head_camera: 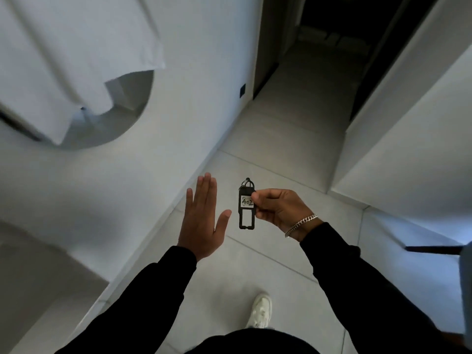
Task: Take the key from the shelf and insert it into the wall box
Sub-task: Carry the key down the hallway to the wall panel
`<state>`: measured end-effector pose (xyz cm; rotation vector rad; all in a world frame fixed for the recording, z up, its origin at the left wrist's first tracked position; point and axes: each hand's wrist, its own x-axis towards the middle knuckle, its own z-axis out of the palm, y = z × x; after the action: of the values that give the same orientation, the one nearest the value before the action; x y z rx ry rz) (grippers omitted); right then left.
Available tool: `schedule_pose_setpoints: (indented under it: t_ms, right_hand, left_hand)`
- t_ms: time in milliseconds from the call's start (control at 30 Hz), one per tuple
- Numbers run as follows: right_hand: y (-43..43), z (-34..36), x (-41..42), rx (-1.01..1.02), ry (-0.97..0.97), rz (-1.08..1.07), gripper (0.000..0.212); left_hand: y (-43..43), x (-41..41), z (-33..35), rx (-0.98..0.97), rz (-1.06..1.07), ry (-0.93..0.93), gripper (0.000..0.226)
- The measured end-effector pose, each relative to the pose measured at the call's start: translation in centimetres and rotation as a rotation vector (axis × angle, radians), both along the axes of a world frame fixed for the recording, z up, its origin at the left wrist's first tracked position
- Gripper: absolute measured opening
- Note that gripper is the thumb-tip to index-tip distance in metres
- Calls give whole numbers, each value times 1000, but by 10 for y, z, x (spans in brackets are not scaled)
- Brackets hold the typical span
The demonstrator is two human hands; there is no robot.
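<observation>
Key tag (246, 204), black and flat, hangs upright in mid-air above the pale tiled floor (286, 139), pinched at its right edge between the thumb and fingertips of the right hand (277, 208). A small white label on the tag reads "402", a metal ring (247, 182) sits at its top end, and its lower half is an open rectangular frame. A chain bracelet (301, 224) circles the right wrist above a black sleeve (357, 277). Just beside the tag, not touching it, the left hand (203, 221) is spread flat and holds nothing, fingers straight and pointing away. Below, one white shoe (260, 311) rests on the tiles. A white wall (127, 187) with a round opening runs along the left, with white cloth (76, 47) hanging over it.
</observation>
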<state>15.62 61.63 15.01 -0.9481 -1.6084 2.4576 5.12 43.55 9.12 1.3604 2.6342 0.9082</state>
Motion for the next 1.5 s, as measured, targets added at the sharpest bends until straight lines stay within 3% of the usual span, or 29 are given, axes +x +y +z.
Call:
schedule_pose_setpoints:
  t_ms: [333,600,1167,1333,1500]
  right_hand:
    - [166,17,-21,26,0,-132,5]
    - [278,18,-82,43,-49,-140,31]
    - [542,23,-189,23,-14,-285,17]
    - [642,23,-214,-8,-76,-300,20]
    - [734,30,-255,11,-74,-285,6]
  left_hand:
    - [173,-50,18,99,-92,-72,76]
    - [301,-141,8,142,-224,-105,75]
    - [597,-278,13,134,-412,-23,71]
    - [683,-300,11,74,-378,-10,71]
    - [760,-329,15,42,-265,-11,70]
